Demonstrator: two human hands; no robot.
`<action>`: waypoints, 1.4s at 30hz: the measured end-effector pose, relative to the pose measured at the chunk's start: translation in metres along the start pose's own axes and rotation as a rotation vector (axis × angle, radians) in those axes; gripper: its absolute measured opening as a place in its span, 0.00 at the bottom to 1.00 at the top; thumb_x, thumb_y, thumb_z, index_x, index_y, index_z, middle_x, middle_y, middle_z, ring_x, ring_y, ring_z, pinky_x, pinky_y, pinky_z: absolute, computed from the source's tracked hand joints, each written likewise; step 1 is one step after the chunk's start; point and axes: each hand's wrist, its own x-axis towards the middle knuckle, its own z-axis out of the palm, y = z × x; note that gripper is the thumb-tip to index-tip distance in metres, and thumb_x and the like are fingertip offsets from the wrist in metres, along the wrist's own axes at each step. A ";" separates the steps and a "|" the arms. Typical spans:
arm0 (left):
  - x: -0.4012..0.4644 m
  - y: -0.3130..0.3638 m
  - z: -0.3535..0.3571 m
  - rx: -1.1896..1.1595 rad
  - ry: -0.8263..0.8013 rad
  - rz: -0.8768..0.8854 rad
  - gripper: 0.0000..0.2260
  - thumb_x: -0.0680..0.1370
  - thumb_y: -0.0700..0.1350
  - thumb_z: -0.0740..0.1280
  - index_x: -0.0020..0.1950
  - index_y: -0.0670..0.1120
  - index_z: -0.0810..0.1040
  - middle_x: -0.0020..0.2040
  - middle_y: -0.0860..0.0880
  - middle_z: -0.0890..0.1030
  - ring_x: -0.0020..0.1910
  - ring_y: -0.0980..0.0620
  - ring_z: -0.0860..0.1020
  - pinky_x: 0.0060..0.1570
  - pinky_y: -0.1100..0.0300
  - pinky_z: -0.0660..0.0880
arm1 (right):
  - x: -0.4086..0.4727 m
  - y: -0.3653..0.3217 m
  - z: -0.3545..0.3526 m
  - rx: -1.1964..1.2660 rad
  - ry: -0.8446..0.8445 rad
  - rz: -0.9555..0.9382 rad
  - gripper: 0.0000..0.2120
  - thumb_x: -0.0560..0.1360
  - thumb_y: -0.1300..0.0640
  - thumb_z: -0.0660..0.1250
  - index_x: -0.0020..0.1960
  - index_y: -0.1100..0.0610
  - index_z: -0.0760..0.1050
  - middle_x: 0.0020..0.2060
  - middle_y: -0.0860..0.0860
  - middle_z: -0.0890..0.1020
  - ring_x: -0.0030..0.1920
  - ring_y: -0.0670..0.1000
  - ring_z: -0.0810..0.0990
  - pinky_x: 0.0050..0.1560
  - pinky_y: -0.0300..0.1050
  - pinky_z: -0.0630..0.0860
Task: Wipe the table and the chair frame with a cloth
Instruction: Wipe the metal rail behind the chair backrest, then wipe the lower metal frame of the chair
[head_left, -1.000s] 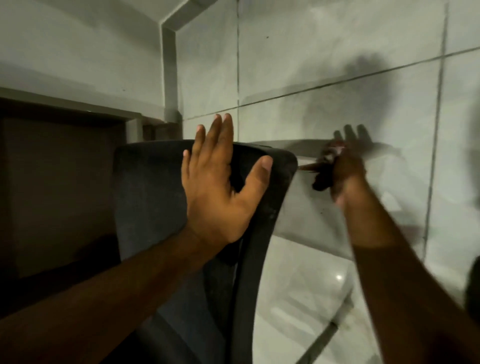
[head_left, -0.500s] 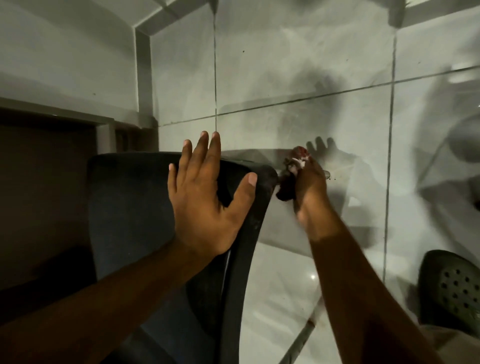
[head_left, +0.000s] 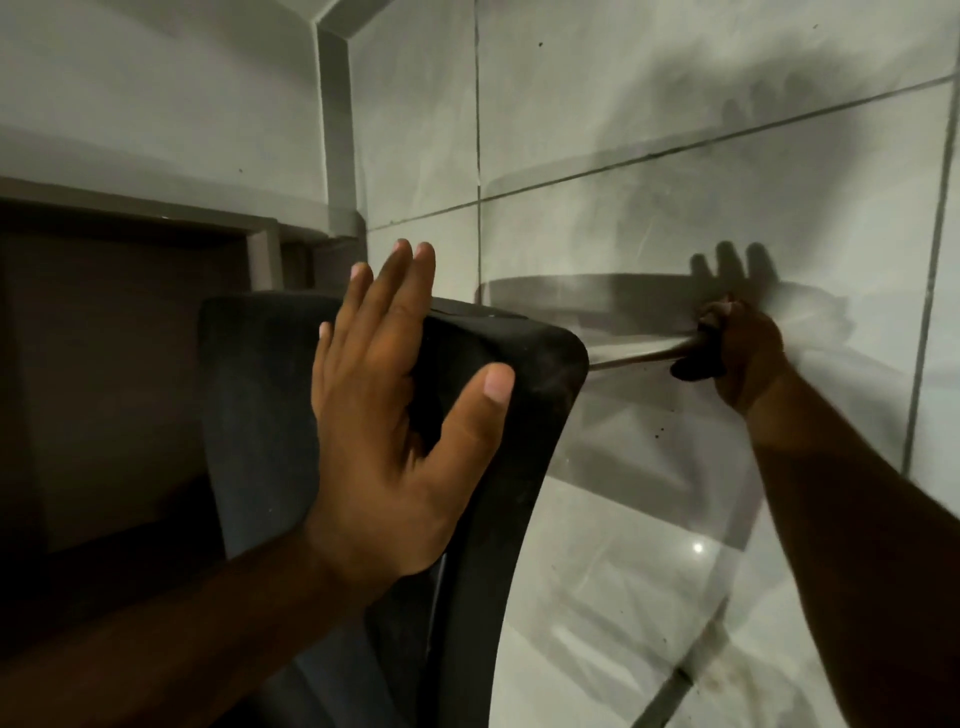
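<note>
Left hand (head_left: 395, 415), fingers spread, bracing black padded chair back (head_left: 498, 395); right hand (head_left: 737, 358) at 3 o'clock gripping dark bunched cloth (head_left: 696, 366); frame wiping apparently underway, table progress unverifiable.

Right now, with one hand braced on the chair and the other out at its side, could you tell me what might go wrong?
1. The left hand only lies open and flat against the dark chair back, so the chair could swing or tip under pushing.
2. The right hand grips a dark cloth around a blurred, thin part; it may slip off.
</note>
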 end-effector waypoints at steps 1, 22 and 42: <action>0.000 -0.001 0.000 0.006 -0.002 0.004 0.34 0.76 0.61 0.58 0.78 0.45 0.61 0.80 0.48 0.61 0.81 0.49 0.54 0.77 0.35 0.49 | 0.005 -0.001 -0.002 -0.022 -0.013 0.021 0.10 0.84 0.53 0.56 0.47 0.51 0.73 0.36 0.49 0.74 0.34 0.54 0.74 0.21 0.49 0.76; 0.000 0.000 -0.004 0.116 0.003 -0.038 0.37 0.75 0.69 0.52 0.80 0.51 0.54 0.82 0.48 0.55 0.82 0.48 0.49 0.78 0.43 0.43 | -0.157 -0.032 -0.005 -0.075 0.056 -0.079 0.15 0.81 0.57 0.60 0.62 0.63 0.78 0.49 0.57 0.82 0.45 0.60 0.78 0.43 0.54 0.80; -0.258 -0.101 0.014 0.330 -0.193 0.126 0.44 0.73 0.66 0.56 0.80 0.46 0.40 0.82 0.39 0.43 0.81 0.40 0.41 0.77 0.39 0.42 | -0.361 0.237 -0.122 -0.165 0.154 0.138 0.14 0.76 0.55 0.62 0.50 0.66 0.77 0.38 0.67 0.74 0.32 0.66 0.72 0.29 0.56 0.71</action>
